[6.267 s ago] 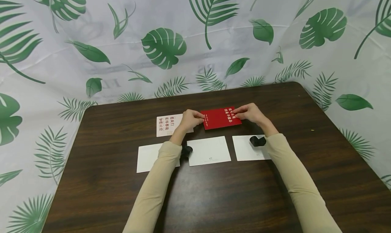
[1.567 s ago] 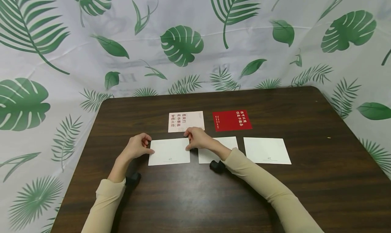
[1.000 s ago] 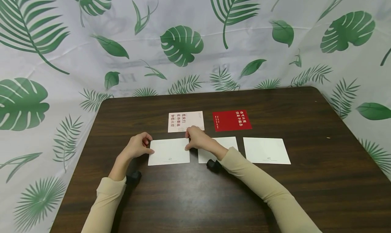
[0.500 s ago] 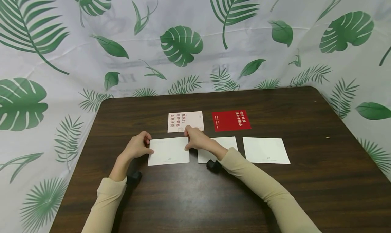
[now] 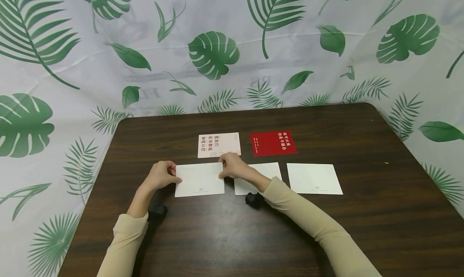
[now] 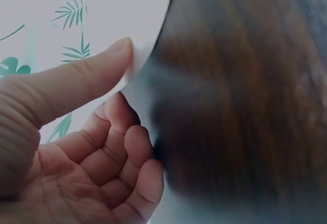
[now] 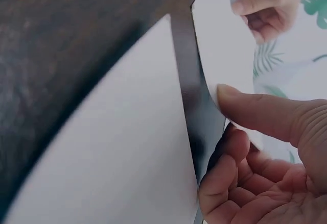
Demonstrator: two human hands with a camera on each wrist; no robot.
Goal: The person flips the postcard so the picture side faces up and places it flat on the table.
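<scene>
A plain white card [image 5: 200, 179] with a small mark near its lower edge is at the left of the front row. My left hand [image 5: 162, 175] pinches its left side; in the left wrist view the thumb [image 6: 102, 71] lies on the card's face with curled fingers at its edge. At the opposite side my right hand [image 5: 233, 166] pinches the card between thumb and fingers. In the right wrist view, the thumb [image 7: 255, 109] presses the near edge of this card [image 7: 219, 35]. A second white card [image 5: 262, 172] lies partly hidden under my right forearm.
Further right lies a third white card [image 5: 313, 178]. Behind the row are a pale card [image 5: 226, 144] with red characters and a red card [image 5: 273, 144] with white characters. The dark wooden table [image 5: 203, 236] ends at a leaf-patterned cloth [image 5: 152, 79].
Both hands have left the red card since the oldest frame and moved to the left white card. Over the last second they have barely moved; the card's far edge looks slightly higher.
</scene>
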